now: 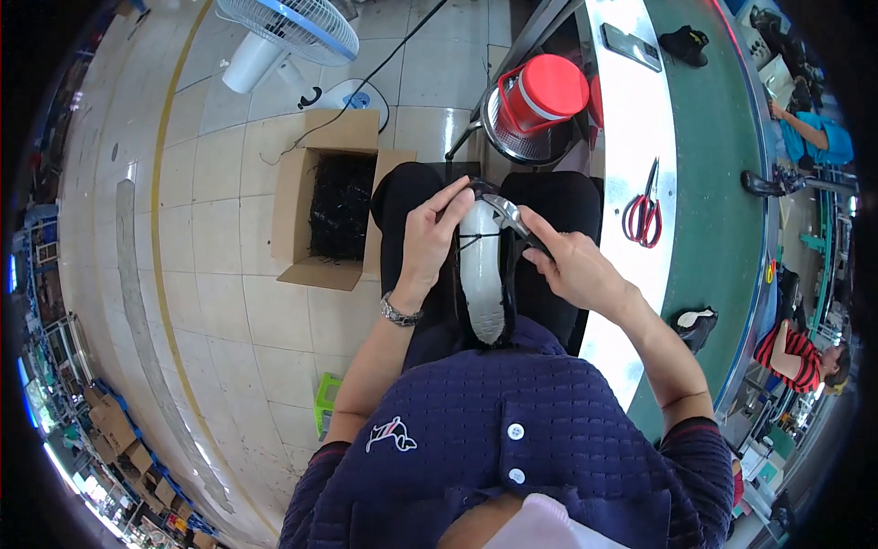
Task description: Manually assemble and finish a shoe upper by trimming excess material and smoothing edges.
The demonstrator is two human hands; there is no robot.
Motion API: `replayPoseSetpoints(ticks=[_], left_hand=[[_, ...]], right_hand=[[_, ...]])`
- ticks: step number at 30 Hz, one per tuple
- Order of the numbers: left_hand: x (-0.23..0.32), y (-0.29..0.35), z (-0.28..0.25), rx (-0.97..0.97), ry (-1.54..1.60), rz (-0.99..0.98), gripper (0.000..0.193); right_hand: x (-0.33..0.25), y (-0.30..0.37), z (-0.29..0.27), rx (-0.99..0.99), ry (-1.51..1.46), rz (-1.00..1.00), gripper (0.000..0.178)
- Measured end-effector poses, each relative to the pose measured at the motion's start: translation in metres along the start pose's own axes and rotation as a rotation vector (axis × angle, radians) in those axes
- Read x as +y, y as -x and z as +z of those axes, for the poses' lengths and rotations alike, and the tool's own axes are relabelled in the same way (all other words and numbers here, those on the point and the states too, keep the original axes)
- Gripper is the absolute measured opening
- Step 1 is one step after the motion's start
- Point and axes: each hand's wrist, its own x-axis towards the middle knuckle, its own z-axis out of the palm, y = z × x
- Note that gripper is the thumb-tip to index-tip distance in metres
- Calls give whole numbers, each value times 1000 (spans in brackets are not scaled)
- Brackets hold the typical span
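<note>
From my remote view, I record a black shoe with a long pale-grey sole point(482, 274) lying sole-up between the seated person's thighs. The left hand point(432, 229) has thumb and forefinger drawn together on its dark far end; the right hand point(583, 267) is curled around a silver metal hand tool with a dark handle point(503, 212), its head at that end.

Risks, in my judgement: a slip of the tool could nip the left fingertips or score the sole; loose thighs could let the shoe roll.

Surroundings: an open brown cardboard carton point(320, 274) of black material stands at left, a blue-and-white fan point(297, 32) beyond it. Red-handled scissors point(644, 220) lie on the shiny metal bench point(622, 302), whose edge limits the right elbow. A red lidded jug point(553, 87) stands ahead, restricting forward reach.
</note>
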Motion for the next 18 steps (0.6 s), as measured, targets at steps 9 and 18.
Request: replayPoseSetpoints(ticks=[9,18], left_hand=[[-8,-3,-5,69,-239,85,32],[-9,-6,-4,78,-245,146,33]], right_hand=[[-38,5,-25,-126,233,20,57],[-20,-23,7,317,442,-86,65]])
